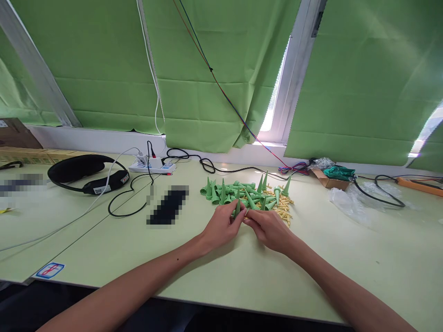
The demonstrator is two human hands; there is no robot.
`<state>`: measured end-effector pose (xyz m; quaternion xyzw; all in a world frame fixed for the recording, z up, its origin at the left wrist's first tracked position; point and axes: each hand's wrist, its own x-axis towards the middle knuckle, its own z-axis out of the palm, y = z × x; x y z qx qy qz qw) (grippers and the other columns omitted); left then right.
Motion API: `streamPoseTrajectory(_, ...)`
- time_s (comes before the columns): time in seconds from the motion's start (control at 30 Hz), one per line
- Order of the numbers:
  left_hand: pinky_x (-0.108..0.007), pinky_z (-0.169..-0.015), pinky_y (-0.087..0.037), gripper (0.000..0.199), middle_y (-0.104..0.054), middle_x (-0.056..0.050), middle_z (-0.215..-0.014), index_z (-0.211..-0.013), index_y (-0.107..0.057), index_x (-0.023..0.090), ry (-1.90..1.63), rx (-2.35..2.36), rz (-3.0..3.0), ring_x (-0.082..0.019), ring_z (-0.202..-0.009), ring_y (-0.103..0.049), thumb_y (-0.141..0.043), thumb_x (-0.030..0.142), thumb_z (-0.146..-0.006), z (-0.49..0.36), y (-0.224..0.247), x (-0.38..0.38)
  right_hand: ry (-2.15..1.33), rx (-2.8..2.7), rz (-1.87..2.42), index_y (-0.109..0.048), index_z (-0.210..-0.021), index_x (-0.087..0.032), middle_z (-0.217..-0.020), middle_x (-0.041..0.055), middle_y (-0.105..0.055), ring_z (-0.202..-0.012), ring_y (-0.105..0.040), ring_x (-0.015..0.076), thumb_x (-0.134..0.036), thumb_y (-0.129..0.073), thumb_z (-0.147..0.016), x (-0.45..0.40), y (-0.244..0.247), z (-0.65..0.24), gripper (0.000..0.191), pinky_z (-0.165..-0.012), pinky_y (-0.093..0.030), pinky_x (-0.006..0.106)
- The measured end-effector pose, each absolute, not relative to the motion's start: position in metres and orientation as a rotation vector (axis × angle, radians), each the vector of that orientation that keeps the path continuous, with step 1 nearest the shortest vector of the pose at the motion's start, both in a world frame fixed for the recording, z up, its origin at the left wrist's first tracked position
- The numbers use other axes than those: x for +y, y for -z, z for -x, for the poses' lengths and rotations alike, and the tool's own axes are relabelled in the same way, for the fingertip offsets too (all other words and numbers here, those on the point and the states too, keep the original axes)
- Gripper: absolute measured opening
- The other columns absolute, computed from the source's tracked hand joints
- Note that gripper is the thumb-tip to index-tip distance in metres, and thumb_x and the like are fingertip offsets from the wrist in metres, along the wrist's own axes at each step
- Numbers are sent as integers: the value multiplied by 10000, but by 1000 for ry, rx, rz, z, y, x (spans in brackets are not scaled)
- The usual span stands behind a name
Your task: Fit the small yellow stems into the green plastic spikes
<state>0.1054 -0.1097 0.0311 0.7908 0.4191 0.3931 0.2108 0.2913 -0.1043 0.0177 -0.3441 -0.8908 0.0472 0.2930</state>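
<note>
My left hand (pixel 224 223) is closed around a green plastic cone (pixel 237 210), whose pointed tip sticks up between thumb and fingers. Close against it, the fingertips of my right hand (pixel 268 226) are pinched together. A small pale bit shows where the two hands meet, but I cannot make out what the right fingers hold. Just beyond both hands lies a heap of similar green cones (pixel 221 193), some standing point up, others on their sides. Small yellow pegs (pixel 284 210) are spread along the heap's right side.
At the left are a black headband-like device (pixel 88 175), a power strip (pixel 152 166) with cables, and a blurred dark rectangle (pixel 168 206). A small cardboard box (pixel 330 179) with a green wrapper and clear plastic bags (pixel 349 203) lie at the right. Green blinds (pixel 221 106) hang behind.
</note>
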Motion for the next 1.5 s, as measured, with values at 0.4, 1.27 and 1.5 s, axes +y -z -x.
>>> streamPoseTrajectory(0.4,-220,-506,-321,202,-522,43,-646,-879,-547,187,-1101,1171,-2241,-85,-506,-408,-442,332,-972,-104,-29,-110,-196,-2292,946,-518,-766,-191,-651,-11,-555,-566,-473,117,-267,-479,-977,-101,-16,-289,227,-545,-289,238)
streamPoseTrajectory(1.27,-221,-513,-376,142,-617,6,-803,-942,-559,197,-1077,1134,-2125,-92,-559,-496,-449,286,-935,-108,-28,-111,-138,-2291,929,-473,-757,-197,-668,-17,-513,-566,-434,114,-192,-499,-934,-102,-12,-289,178,-539,-259,241)
streamPoseTrajectory(1.5,-226,-509,-368,167,-614,14,-762,-912,-573,192,-1056,1175,-2151,-95,-547,-483,-446,295,-940,-107,-27,-109,-118,-2335,933,-468,-743,-198,-685,-6,-527,-562,-434,119,-196,-462,-954,-102,-13,-289,211,-537,-236,256)
